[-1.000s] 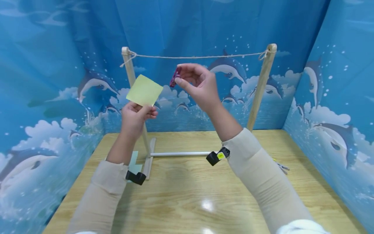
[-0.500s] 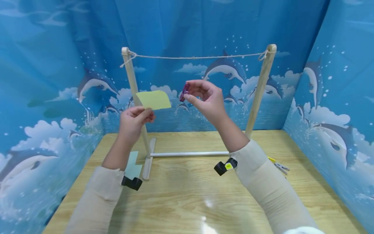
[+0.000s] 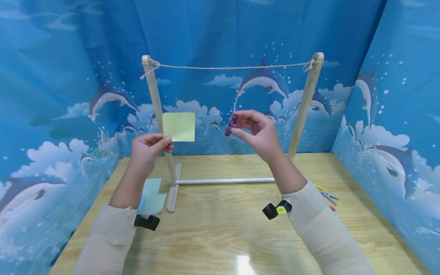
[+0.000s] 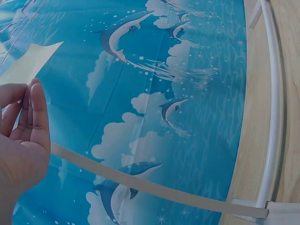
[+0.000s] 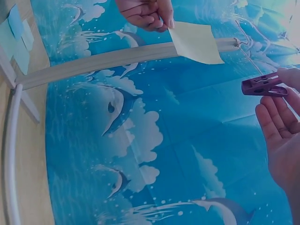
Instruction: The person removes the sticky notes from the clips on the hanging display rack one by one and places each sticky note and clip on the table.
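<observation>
My left hand [image 3: 148,151] pinches a yellow square sticky note [image 3: 179,126] by its lower left corner, in front of the stand's left post. In the right wrist view the same note [image 5: 196,42] bends slightly. Between the thumb and fingers of my right hand [image 3: 259,131] is a purple clothespin [image 3: 231,125], tilted and apart from the note. The right wrist view shows that clothespin [image 5: 265,85] from the side. Above both hands a thin string [image 3: 220,68] runs between the two posts, with nothing hanging from it.
The wooden stand's left post [image 3: 153,91] and right post [image 3: 306,103] rise from the table [image 3: 213,229], joined low by a white bar [image 3: 223,180]. Pale green and blue notes [image 3: 153,203] lie at left. Several clothespins [image 3: 329,196] lie right, partly behind my sleeve.
Both hands have come down, and the right has moved to the right with the clothespin. The note has turned from slanted to nearly square-on. More of the clothespins at right now shows.
</observation>
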`<state>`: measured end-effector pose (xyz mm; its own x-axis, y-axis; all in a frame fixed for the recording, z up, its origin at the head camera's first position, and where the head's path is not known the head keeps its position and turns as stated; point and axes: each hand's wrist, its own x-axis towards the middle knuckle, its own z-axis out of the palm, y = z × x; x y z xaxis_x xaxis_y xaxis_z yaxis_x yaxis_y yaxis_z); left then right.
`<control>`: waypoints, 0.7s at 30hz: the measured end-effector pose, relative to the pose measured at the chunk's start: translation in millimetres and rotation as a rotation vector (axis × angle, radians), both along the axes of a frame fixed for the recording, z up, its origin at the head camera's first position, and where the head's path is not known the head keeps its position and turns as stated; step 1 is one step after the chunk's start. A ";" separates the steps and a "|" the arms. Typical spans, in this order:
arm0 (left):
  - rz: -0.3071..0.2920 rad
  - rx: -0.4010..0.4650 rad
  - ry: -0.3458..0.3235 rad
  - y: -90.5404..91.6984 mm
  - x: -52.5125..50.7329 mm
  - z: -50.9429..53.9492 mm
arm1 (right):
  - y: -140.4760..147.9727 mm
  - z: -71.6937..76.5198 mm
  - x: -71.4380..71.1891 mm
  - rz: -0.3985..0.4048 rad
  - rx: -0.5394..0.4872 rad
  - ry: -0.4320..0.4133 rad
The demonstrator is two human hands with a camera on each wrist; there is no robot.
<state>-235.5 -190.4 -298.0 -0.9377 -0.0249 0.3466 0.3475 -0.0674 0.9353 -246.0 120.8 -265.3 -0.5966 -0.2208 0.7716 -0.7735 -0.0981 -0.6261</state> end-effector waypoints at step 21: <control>0.088 -0.002 -0.057 -13.6 18.2 -20.1 | 44.8 -41.7 21.3 -0.083 -0.083 -0.146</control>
<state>-217.2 -204.0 -318.1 -0.9499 -0.1078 0.2933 0.2987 -0.0375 0.9536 -224.7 165.5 -307.0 -0.7168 -0.1053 0.6892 -0.6828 -0.0944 -0.7245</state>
